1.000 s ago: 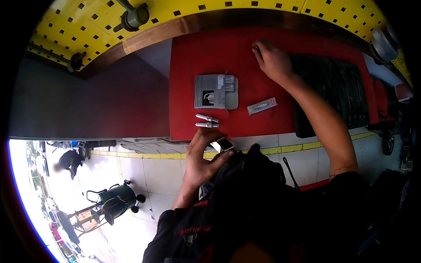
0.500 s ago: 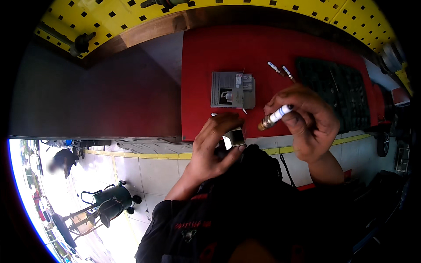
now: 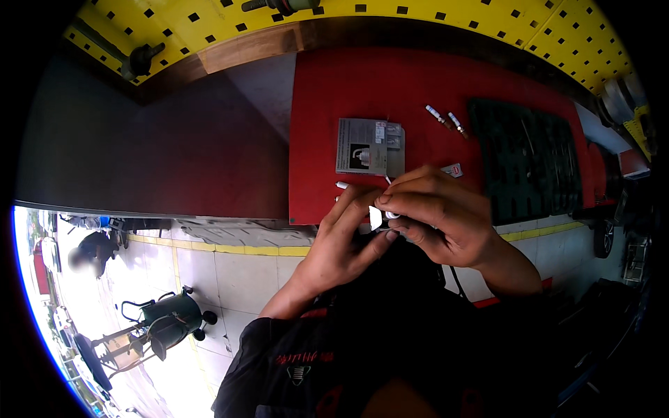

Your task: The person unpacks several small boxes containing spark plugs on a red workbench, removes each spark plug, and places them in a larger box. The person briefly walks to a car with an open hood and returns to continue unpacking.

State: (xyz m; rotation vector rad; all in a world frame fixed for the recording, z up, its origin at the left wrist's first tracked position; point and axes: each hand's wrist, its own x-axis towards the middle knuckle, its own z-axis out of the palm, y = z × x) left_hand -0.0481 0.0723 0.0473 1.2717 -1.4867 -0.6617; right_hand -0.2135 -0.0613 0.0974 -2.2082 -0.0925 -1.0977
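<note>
My left hand [image 3: 334,233] grips a small carton [image 3: 376,219], its white open end turned toward the right. Against that opening, my right hand [image 3: 446,219] pinches a spark plug [image 3: 391,215]; only a bit of its white body shows between the fingers, so I cannot tell how far it is inside. Beyond the hands lies a grey spark plug package [image 3: 355,150] on the red bench top [image 3: 313,139]. Two more spark plugs, one [image 3: 436,114] beside another [image 3: 456,124], lie farther right. A white tip [image 3: 341,185] pokes out by my left fingers.
A dark green tool case [image 3: 529,164] lies open at the right of the bench. Near my right hand is a small white-and-red carton [image 3: 453,170]. Yellow pegboard [image 3: 390,17] runs along the back. On the floor at left stands a green wheeled tank [image 3: 174,315]; a person [image 3: 96,252] is farther off.
My right hand has brought the spark plug left and down to the carton's opening. The left hand keeps its hold on the carton. The small white-and-red carton has come into sight.
</note>
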